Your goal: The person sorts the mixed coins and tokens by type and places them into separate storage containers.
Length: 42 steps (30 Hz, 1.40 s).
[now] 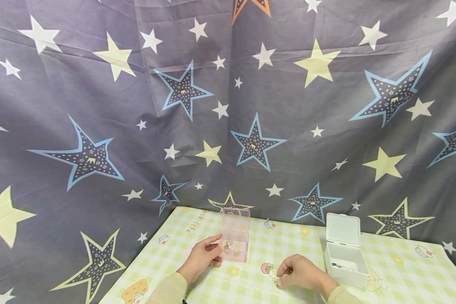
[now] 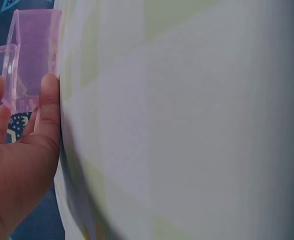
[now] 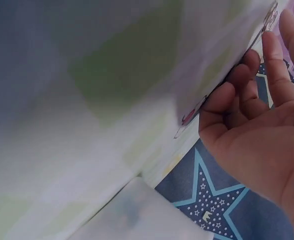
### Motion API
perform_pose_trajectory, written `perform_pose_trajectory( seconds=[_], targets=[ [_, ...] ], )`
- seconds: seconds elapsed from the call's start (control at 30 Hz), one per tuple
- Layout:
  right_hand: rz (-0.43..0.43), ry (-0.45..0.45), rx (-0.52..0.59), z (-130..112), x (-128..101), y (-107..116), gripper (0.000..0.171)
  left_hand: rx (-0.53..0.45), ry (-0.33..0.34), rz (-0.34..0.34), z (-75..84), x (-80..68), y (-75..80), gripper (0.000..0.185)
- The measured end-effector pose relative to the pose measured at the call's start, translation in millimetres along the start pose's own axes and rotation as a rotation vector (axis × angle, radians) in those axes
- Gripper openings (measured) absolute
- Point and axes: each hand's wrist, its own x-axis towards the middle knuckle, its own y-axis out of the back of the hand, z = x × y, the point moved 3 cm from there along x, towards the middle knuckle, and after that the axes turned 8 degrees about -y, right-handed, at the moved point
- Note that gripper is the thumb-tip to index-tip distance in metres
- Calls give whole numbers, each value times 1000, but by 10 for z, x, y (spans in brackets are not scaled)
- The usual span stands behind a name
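— Where does the camera on your head look?
— Forward and down from well back: star curtain (image 1: 228, 105), tabletop (image 1: 289, 249), both my hands.
— And the wrists?
— Pressed close, tipped sideways along the tabletop (image 2: 187, 120). The left shares the pink box (image 2: 29, 60) with the head view.

Makeshift home recording corner, star-print bedsheet backdrop (image 1: 228, 105), table with cartoon checked cloth (image 1: 296, 245)

- Left hand (image 1: 202, 256) lay forward on its side, fingers lightly curled, thumb up.
- Right hand (image 1: 299, 272) was knuckles up, fingertips (image 1: 280, 274) bunched and pointing left.
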Motion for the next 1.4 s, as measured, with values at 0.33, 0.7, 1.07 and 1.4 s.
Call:
perform_pose_trajectory(
  seconds=[0.33, 0.7, 1.07, 1.4],
  targets=[
    [67, -59, -77, -53, -2, -51, 20, -4, -8, -7, -17, -2, 7, 60],
    [70, -50, -130, -114, 24, -58, 17, -5, -3, 2, 1, -6, 4, 61],
    [85, -107, -109, -151, 36, -91, 18, -4, 2, -4, 12, -11, -3, 60],
    [83, -84, -59, -105, 11, -79, 20, -5, -10, 3, 8, -12, 2, 60]
  ],
)
